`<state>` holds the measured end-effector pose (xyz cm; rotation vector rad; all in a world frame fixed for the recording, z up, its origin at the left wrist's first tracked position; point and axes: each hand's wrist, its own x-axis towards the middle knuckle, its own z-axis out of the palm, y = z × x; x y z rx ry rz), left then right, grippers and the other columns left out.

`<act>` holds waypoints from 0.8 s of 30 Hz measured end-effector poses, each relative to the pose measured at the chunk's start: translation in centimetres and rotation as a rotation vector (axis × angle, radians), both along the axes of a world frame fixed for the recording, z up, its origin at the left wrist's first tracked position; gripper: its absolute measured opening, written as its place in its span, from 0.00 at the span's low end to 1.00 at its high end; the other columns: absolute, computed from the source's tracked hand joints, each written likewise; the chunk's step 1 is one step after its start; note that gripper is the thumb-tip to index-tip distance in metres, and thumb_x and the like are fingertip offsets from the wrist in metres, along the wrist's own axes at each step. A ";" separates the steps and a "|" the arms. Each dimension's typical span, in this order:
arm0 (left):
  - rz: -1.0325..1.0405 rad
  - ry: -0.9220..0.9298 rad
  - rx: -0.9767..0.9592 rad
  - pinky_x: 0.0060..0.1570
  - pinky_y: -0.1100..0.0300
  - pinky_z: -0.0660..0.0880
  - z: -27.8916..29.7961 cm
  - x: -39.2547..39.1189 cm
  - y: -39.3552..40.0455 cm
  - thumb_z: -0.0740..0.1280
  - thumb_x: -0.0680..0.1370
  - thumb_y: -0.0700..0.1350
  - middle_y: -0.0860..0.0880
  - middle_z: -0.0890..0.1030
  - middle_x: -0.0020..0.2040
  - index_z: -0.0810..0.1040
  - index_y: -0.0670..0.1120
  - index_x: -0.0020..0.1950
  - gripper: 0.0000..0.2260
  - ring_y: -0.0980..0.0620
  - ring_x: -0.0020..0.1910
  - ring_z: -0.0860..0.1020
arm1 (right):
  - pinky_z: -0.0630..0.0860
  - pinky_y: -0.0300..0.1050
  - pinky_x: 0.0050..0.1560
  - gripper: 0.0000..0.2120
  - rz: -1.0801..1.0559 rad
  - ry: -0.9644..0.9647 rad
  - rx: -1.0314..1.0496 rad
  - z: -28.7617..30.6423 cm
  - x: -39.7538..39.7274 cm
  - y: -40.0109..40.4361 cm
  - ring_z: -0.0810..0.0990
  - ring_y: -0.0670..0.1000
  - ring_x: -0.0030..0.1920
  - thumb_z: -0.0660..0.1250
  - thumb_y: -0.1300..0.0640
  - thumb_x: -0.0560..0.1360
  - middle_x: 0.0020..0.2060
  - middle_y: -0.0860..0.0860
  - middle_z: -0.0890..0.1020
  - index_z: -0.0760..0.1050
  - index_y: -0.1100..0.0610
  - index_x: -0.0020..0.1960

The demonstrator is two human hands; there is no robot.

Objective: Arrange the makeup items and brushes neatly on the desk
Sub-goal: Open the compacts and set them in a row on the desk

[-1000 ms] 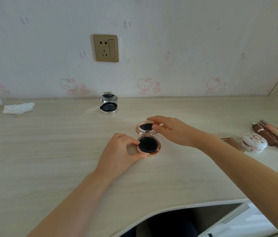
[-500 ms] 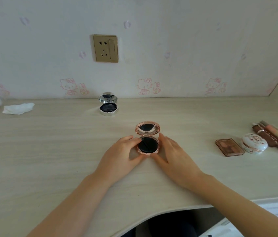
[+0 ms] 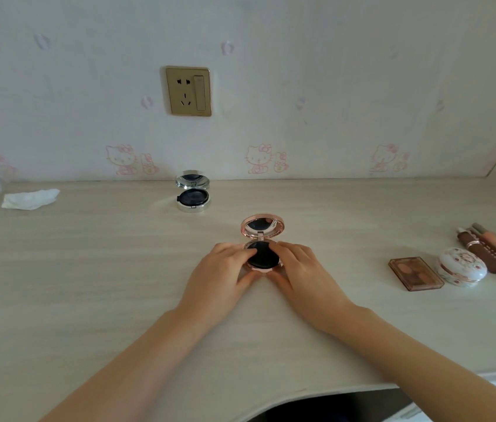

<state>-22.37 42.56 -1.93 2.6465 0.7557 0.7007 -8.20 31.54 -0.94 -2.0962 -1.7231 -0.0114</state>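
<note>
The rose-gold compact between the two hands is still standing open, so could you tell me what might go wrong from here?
1. The rose-gold compact has its mirrored lid upright; if the left hand and right hand push the base, the lid could snap shut on fingertips or tip it over.
2. Fingers lie on the dark puff, so they may smear product.
3. The silver compact also stands open and could collect dust.

The right hand (image 3: 297, 269) is no longer up at the mirror lid; it is now down at the right side of the rose-gold compact (image 3: 262, 255), with its fingers curled over the base. The left hand (image 3: 220, 272) now reaches its fingertips onto the black insert. The brown palette (image 3: 415, 273), earlier hidden behind the right forearm, is now in plain view.
</note>
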 end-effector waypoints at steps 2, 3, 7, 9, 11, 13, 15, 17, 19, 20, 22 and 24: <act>0.010 0.004 0.017 0.60 0.58 0.70 0.0 0.6 0.8 0.66 0.77 0.54 0.57 0.78 0.62 0.75 0.51 0.67 0.19 0.56 0.65 0.67 | 0.62 0.43 0.69 0.23 -0.002 0.003 -0.007 0.0 0.6 1.0 0.65 0.54 0.69 0.59 0.49 0.80 0.70 0.51 0.69 0.63 0.56 0.73; 0.016 0.007 0.026 0.60 0.58 0.70 0.0 0.9 1.3 0.66 0.77 0.54 0.57 0.78 0.61 0.75 0.51 0.67 0.19 0.56 0.65 0.67 | 0.62 0.44 0.69 0.23 -0.002 0.006 -0.007 0.0 0.9 1.6 0.65 0.55 0.69 0.59 0.50 0.80 0.70 0.51 0.69 0.64 0.56 0.73; 0.055 0.009 0.082 0.61 0.56 0.70 0.1 2.1 3.2 0.65 0.77 0.54 0.54 0.79 0.60 0.76 0.48 0.65 0.18 0.53 0.66 0.69 | 0.63 0.45 0.68 0.22 0.007 0.033 -0.009 0.0 2.0 4.2 0.65 0.56 0.68 0.59 0.50 0.80 0.69 0.52 0.70 0.65 0.56 0.72; 0.078 0.049 0.136 0.62 0.55 0.68 0.2 2.7 4.3 0.64 0.78 0.55 0.53 0.78 0.61 0.75 0.48 0.65 0.18 0.51 0.66 0.68 | 0.62 0.45 0.68 0.22 0.010 0.041 -0.023 0.1 2.7 5.6 0.65 0.56 0.68 0.58 0.51 0.81 0.69 0.52 0.70 0.65 0.56 0.72; 0.100 0.086 0.191 0.64 0.56 0.66 0.3 3.2 5.5 0.62 0.79 0.55 0.54 0.78 0.61 0.75 0.49 0.65 0.18 0.51 0.66 0.68 | 0.62 0.44 0.68 0.21 0.013 0.048 -0.037 0.3 3.2 7.0 0.66 0.56 0.67 0.58 0.50 0.81 0.68 0.52 0.71 0.65 0.56 0.72; 0.119 0.098 0.221 0.64 0.56 0.66 0.4 3.5 6.5 0.63 0.79 0.55 0.52 0.79 0.60 0.76 0.48 0.64 0.18 0.49 0.66 0.69 | 0.62 0.45 0.67 0.21 0.020 0.052 -0.054 0.4 3.6 8.4 0.66 0.57 0.67 0.58 0.50 0.81 0.67 0.53 0.72 0.65 0.56 0.72; 0.143 0.097 0.247 0.63 0.55 0.65 0.6 3.7 7.5 0.64 0.78 0.53 0.51 0.80 0.58 0.78 0.47 0.62 0.16 0.47 0.65 0.70 | 0.62 0.45 0.68 0.21 0.032 0.054 -0.070 0.5 3.9 9.7 0.65 0.57 0.67 0.57 0.51 0.81 0.67 0.53 0.71 0.65 0.56 0.72; 0.161 0.108 0.271 0.63 0.55 0.65 0.9 4.0 8.4 0.65 0.78 0.53 0.51 0.82 0.57 0.80 0.46 0.60 0.15 0.46 0.64 0.72 | 0.61 0.46 0.69 0.21 0.040 0.063 -0.078 0.5 4.3 11.0 0.64 0.57 0.68 0.57 0.52 0.81 0.68 0.53 0.71 0.65 0.56 0.72; 0.169 0.111 0.291 0.63 0.54 0.67 1.1 4.2 9.1 0.67 0.77 0.51 0.49 0.83 0.54 0.82 0.44 0.56 0.14 0.45 0.61 0.74 | 0.60 0.45 0.69 0.20 0.043 0.078 -0.081 0.6 4.5 12.0 0.64 0.57 0.68 0.57 0.53 0.81 0.68 0.54 0.70 0.64 0.57 0.72; 0.175 0.110 0.304 0.62 0.53 0.69 1.1 4.3 9.5 0.68 0.76 0.50 0.48 0.84 0.52 0.82 0.43 0.54 0.13 0.44 0.60 0.76 | 0.60 0.46 0.69 0.21 0.043 0.085 -0.083 0.6 4.5 12.5 0.63 0.57 0.69 0.57 0.53 0.81 0.68 0.54 0.70 0.64 0.57 0.72; 0.193 0.110 0.317 0.61 0.52 0.70 1.1 4.5 10.1 0.69 0.75 0.49 0.47 0.84 0.50 0.83 0.42 0.52 0.12 0.43 0.58 0.77 | 0.60 0.46 0.69 0.21 0.041 0.094 -0.086 0.5 4.7 13.4 0.62 0.57 0.69 0.57 0.53 0.81 0.69 0.54 0.69 0.64 0.57 0.72; 0.208 0.120 0.313 0.61 0.52 0.70 1.1 4.7 10.7 0.69 0.75 0.48 0.47 0.84 0.50 0.83 0.42 0.52 0.12 0.42 0.58 0.77 | 0.60 0.47 0.70 0.21 0.040 0.100 -0.083 0.4 4.9 14.1 0.62 0.57 0.70 0.57 0.53 0.81 0.69 0.55 0.69 0.64 0.57 0.72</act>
